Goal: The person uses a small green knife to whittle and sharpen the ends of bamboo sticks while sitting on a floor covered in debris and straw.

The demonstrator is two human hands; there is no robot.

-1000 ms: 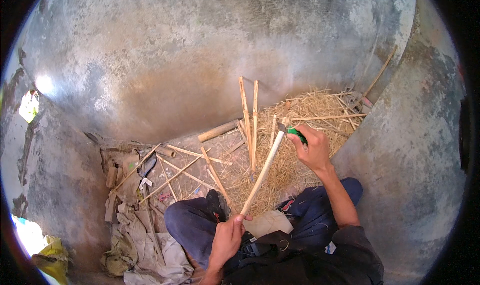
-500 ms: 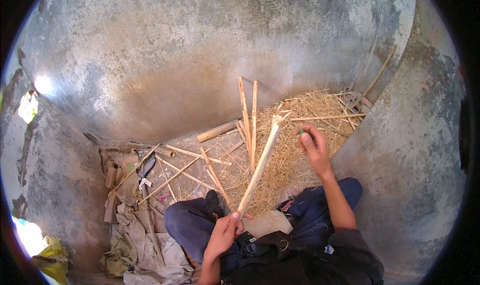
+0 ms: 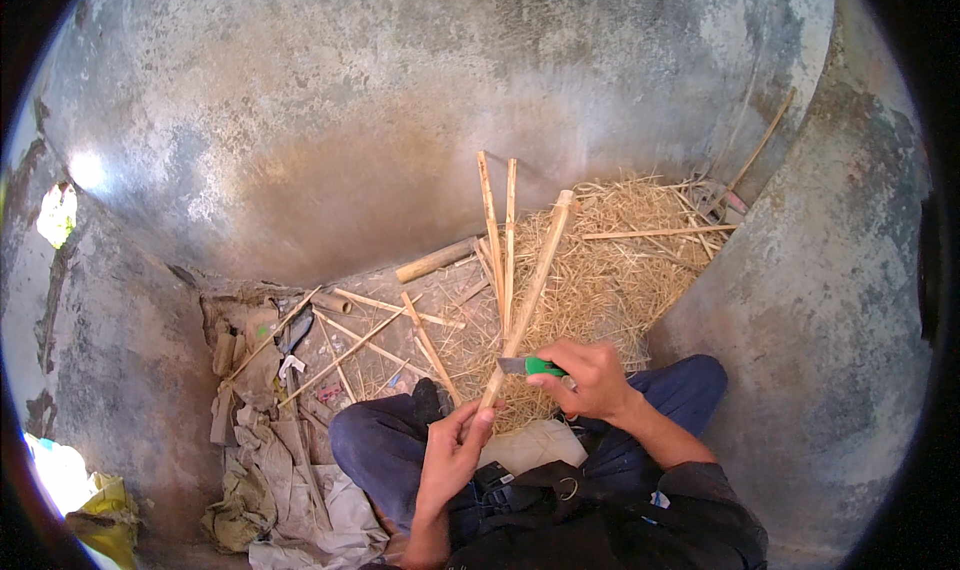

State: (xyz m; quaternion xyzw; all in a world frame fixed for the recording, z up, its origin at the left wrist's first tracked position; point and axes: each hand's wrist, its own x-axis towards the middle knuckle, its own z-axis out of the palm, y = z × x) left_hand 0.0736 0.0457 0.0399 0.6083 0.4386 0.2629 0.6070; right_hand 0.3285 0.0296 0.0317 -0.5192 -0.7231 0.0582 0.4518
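Observation:
My left hand (image 3: 453, 455) is closed round the lower end of a long pale wooden stick (image 3: 537, 282), which slants up and away to the right over the straw. In my right hand (image 3: 592, 380) is a utility knife (image 3: 545, 367) with a green handle. Its grey blade lies across the stick, a little above my left hand, and touches or nearly touches the wood. The fingers of my right hand wrap the handle and hide part of it.
Straw-like shavings (image 3: 625, 270) pile up against the wall (image 3: 400, 120). Two upright sticks (image 3: 490, 220) lean there, near a thicker round pole (image 3: 436, 260). More thin sticks (image 3: 350, 355) cross on the floor to the left, beside crumpled sacking (image 3: 310, 510). A pale block (image 3: 540, 448) lies between my legs.
My right hand has come down and left from beyond the stick, bringing the knife's blade to its lower part. The stick's far end has shifted upward; my left hand still grips the near end.

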